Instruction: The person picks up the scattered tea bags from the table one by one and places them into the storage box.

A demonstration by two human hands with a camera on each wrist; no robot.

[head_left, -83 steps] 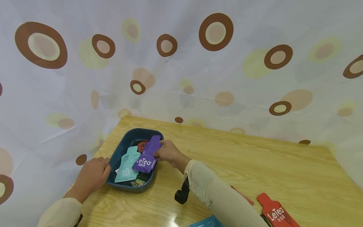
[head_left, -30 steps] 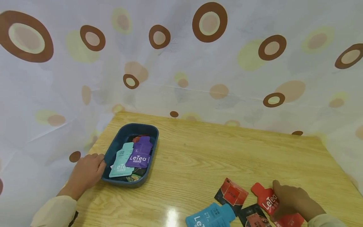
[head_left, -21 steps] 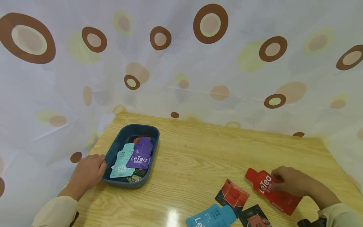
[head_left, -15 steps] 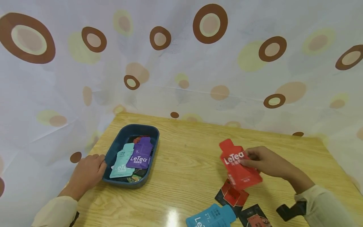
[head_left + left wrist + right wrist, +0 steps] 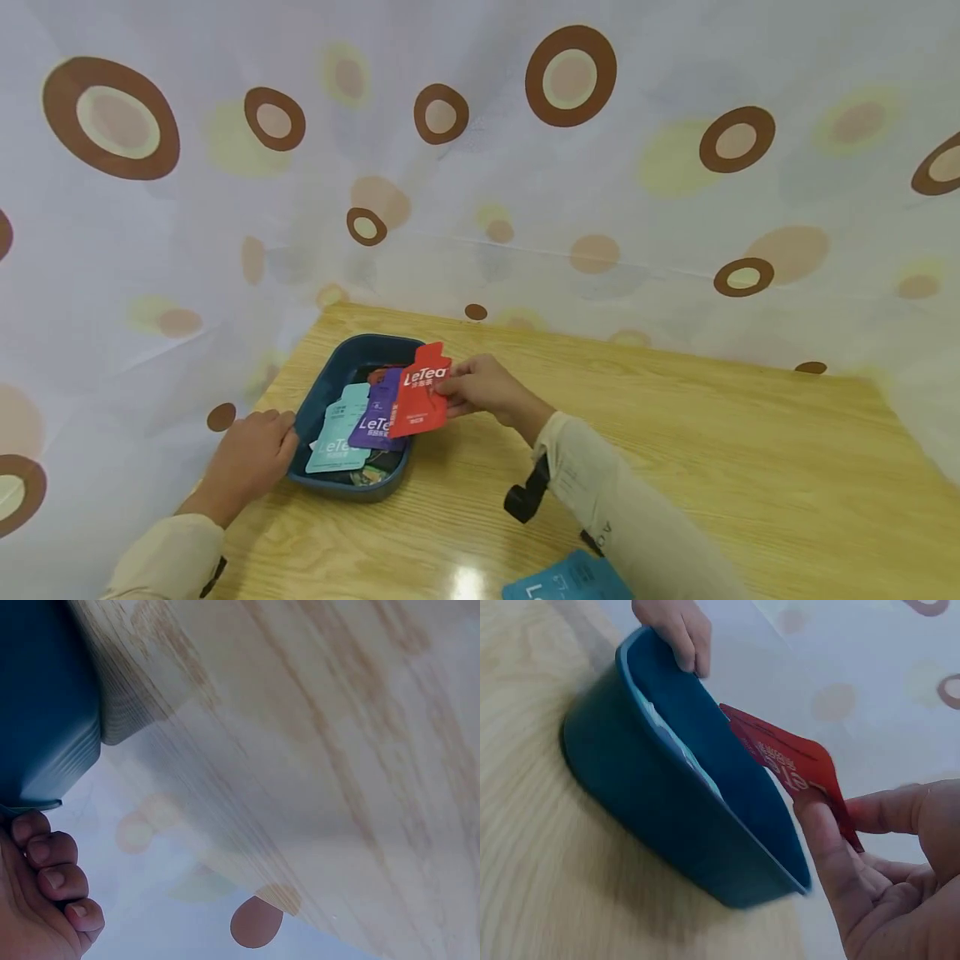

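My right hand [image 5: 491, 387] pinches a red LeTea pouch [image 5: 422, 400] between thumb and fingers, over the right side of a dark blue bin [image 5: 330, 367]. In the right wrist view the red pouch [image 5: 795, 754] tilts above the rim. My left hand [image 5: 253, 454] grips the bin's left rim; in the left wrist view its curled fingers [image 5: 56, 851] lie just at the rim. Inside the bin lie a mint-green LeTea pouch [image 5: 339, 433] and a purple LeTea pouch [image 5: 371, 425], partly hidden by the red one. Darker packets show beneath them.
A blue pouch [image 5: 566, 579] lies on the wood-grain table [image 5: 675, 442] at the front, partly cut off and overlapped by the right sleeve [image 5: 637, 508]. A white curtain with brown circles [image 5: 525, 200] hangs behind the table and along its left side.
My right hand let go of the purple pouch in the bin, picked up the red pouch from the table's right side and carried it left over the bin. My left hand stayed at the rim.
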